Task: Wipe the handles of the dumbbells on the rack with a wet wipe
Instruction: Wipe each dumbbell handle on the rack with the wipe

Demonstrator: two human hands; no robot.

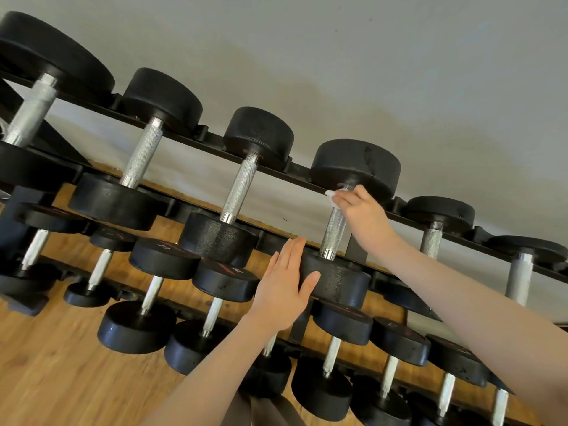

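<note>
Along the top tier of the rack [212, 137] the dumbbells lie side by side, each with its knurled steel handle running front to back, one black head toward me and the other toward the wall [399, 72]. My left hand [284, 290] lies flat and open against the near head [338, 281] of the fourth dumbbell from the left, fingers straight, thumb along the head's lower edge, holding nothing. That dumbbell's handle [333, 233] points away from me, up and slightly to the right in the view, toward its far head [356, 167]. At the far end of that handle my right hand [361, 210] has its grip closed narrowly round the bar with the wet wipe [332, 196] pinched in the fingers; a white fold of it sticks out on the left side of my knuckles, just under the far head.
</note>
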